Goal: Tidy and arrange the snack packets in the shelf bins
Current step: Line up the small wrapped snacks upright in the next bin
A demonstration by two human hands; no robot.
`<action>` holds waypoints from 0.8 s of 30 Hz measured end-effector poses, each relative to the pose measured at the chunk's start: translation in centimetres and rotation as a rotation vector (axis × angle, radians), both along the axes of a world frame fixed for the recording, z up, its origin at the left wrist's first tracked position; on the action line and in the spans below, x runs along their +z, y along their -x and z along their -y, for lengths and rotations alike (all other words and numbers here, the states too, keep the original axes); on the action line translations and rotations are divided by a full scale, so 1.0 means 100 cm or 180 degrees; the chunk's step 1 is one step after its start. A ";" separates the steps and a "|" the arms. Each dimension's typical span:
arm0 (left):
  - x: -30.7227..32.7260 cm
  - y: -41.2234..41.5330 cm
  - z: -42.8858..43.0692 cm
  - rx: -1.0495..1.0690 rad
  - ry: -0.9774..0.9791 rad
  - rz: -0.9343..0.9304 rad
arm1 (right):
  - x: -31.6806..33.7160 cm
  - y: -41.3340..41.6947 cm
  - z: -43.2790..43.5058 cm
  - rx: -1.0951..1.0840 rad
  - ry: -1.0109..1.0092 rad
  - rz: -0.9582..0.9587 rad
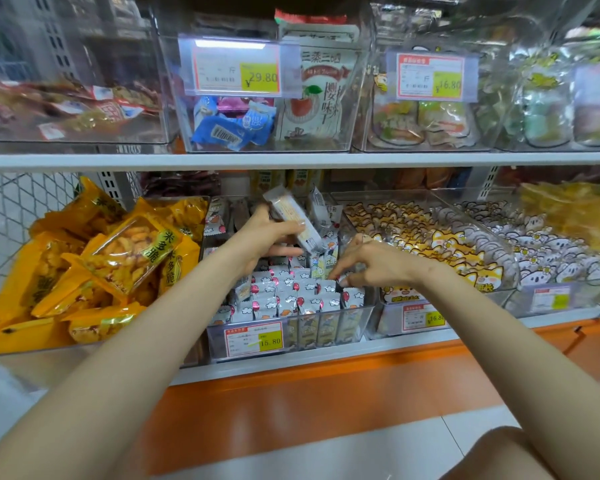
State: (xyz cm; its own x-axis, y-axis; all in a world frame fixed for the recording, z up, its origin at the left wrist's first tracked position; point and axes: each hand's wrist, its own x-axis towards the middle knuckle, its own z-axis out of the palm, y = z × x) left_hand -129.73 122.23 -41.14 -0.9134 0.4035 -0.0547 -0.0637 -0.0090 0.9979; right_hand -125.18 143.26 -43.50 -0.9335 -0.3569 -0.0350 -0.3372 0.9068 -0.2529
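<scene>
A clear bin (pixel 291 344) on the lower shelf holds rows of small silver snack packets (pixel 284 299) printed with red balloons. My left hand (pixel 267 237) hovers over the back of this bin and grips a long pale packet (pixel 293 218), tilted with one end raised. My right hand (pixel 371 263) reaches into the bin from the right, its fingertips pinching the top of an upright silver packet (pixel 329 284) near the right wall. Loose packets lie jumbled at the bin's back.
Yellow snack bags (pixel 118 258) fill the bin to the left. Bins of cat-face packets (pixel 430 244) and koala-face packets (pixel 541 258) stand to the right. The upper shelf (pixel 291 160) carries clear bins with price tags. An orange ledge (pixel 326 382) runs below.
</scene>
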 end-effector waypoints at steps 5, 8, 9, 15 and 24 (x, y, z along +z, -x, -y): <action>-0.008 0.006 -0.011 0.0278 0.0589 -0.0596 | -0.005 0.002 -0.004 -0.0055 0.0039 0.0000; -0.013 0.006 -0.018 0.0535 0.1278 -0.1203 | -0.003 0.001 -0.003 -0.0041 0.0045 -0.0005; -0.013 0.006 -0.020 0.0595 0.1299 -0.1243 | -0.003 0.001 -0.003 -0.0029 0.0054 -0.0004; -0.011 0.003 -0.018 -0.0057 0.0596 -0.0937 | -0.005 0.003 -0.002 -0.0085 0.0011 0.0026; -0.016 0.007 -0.014 -0.0648 0.1181 -0.1081 | -0.005 0.003 -0.004 -0.0070 -0.0003 0.0051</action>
